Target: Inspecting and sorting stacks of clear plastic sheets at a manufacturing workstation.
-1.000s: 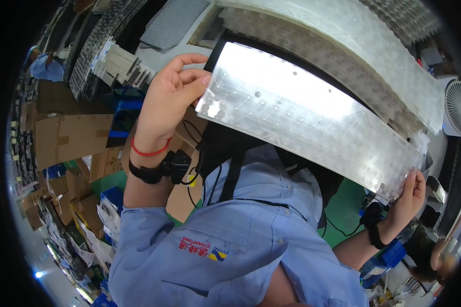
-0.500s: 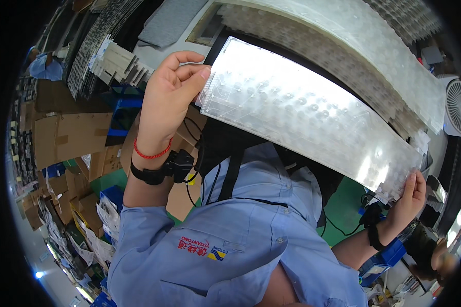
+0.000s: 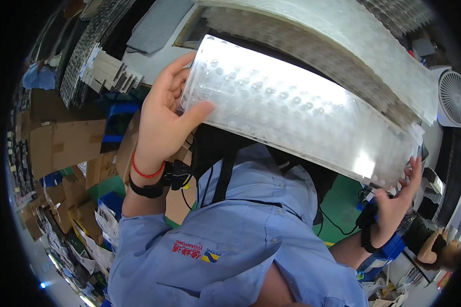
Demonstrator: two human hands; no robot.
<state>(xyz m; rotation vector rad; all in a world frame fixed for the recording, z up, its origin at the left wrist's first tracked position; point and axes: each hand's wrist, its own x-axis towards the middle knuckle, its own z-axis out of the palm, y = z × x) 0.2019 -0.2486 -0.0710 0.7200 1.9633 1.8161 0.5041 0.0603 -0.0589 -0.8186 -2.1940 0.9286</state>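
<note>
A long stack of clear plastic sheets (image 3: 287, 110), with rows of round marks and bright glare, slants across in front of me. My left hand (image 3: 161, 115) grips its left end, with the thumb over the near corner and the other fingers curled behind the short edge. At the right end my right hand (image 3: 397, 202) cups the corner, its thumb by the near edge and its fingers along the short edge. How firmly the right fingers press is hard to tell.
Beyond the sheets stands a tall pile of translucent sheets (image 3: 312, 56) on a table. A white fan (image 3: 455, 97) is at the far right, and a grey cloth (image 3: 161, 25) at the far left. Cardboard boxes (image 3: 66, 146) crowd the left. Another person (image 3: 438, 250) is at the lower right.
The sheets have shifted slightly left and now show a thicker edge. My left thumb has moved from a pinch at the edge to the near corner. My right fingers have spread around the end.
</note>
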